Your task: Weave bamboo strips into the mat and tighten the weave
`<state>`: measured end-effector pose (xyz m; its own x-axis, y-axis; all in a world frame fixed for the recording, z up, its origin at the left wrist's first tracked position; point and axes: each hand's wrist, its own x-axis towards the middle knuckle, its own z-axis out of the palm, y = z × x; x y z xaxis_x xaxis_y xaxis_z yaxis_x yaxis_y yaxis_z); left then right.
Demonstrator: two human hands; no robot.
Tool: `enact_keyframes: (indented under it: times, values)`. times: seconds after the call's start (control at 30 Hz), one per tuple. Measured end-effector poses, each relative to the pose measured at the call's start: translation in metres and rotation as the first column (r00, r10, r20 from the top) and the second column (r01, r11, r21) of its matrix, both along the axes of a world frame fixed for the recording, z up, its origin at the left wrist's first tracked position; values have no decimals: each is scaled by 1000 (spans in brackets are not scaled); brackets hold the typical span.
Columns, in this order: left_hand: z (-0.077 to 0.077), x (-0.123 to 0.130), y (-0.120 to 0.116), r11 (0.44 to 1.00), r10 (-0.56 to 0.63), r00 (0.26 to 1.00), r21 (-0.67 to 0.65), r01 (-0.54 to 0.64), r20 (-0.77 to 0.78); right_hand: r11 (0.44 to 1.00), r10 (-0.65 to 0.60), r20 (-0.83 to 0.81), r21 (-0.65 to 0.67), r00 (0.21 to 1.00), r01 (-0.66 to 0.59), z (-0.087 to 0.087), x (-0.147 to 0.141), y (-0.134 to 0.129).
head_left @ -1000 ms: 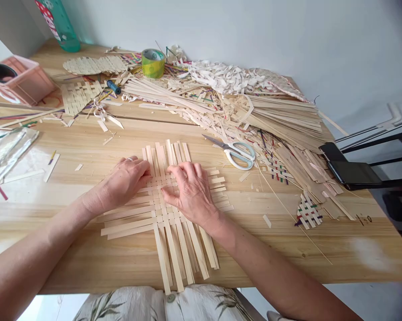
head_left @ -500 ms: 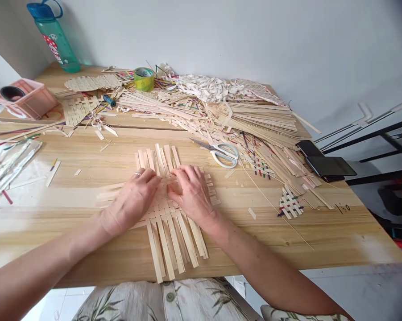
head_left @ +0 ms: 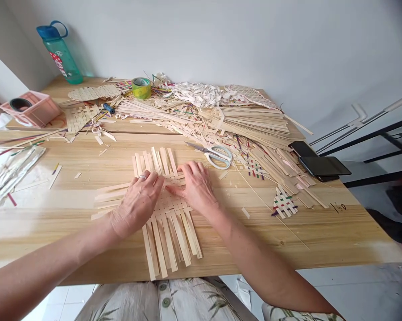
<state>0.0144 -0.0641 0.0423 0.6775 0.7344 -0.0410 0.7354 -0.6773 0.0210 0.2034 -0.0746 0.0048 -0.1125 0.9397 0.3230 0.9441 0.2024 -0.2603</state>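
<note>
A mat of pale flat wood strips (head_left: 169,205) lies half woven on the table, its loose ends spreading out on all sides. On its left part, my left hand (head_left: 138,196), with a ring on one finger, has thumb and fingers closed on a strip near the middle of the weave; the fingertips partly hide that strip. My right hand (head_left: 197,187) rests on the right side of the weave, thumb stretched toward the left hand and apart from the bent fingers. It covers most of the right-hand strip ends. The two hands are close together but not touching.
Scissors (head_left: 217,156) lie behind my right hand. Piled strips (head_left: 254,120), a tape roll (head_left: 141,88) and woven pieces fill the back. A bottle (head_left: 62,55) and a pink basket (head_left: 42,109) stand at back left. Phones (head_left: 324,165) lie at the right edge.
The view has shifted slightly. My left hand has moved a little inward over the weave, and its fingertips are nearer the right thumb. My right hand remains on the weave.
</note>
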Motion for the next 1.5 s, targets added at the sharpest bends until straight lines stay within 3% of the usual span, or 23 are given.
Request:
enact_keyframes:
  times: [0.2,0.7,1.13,1.33,1.5]
  values:
    - [-15,11,-7,981,79,997,178,-82,26,999,32,-15,-24,999,-32,0,3,3]
    - [-25,4,-2,981,56,985,176,-84,160,996,21,33,-91,999,-18,3,1,5]
    - [-21,6,0,985,83,988,139,-101,130,999,22,-17,-36,1000,-23,1,2,7]
    - [-19,-7,9,994,62,951,64,-85,303,993,34,-29,116,999,-30,20,-4,-2]
    - [-3,-35,39,999,-15,897,-26,30,442,978,204,-37,-39,978,-205,28,-25,-25]
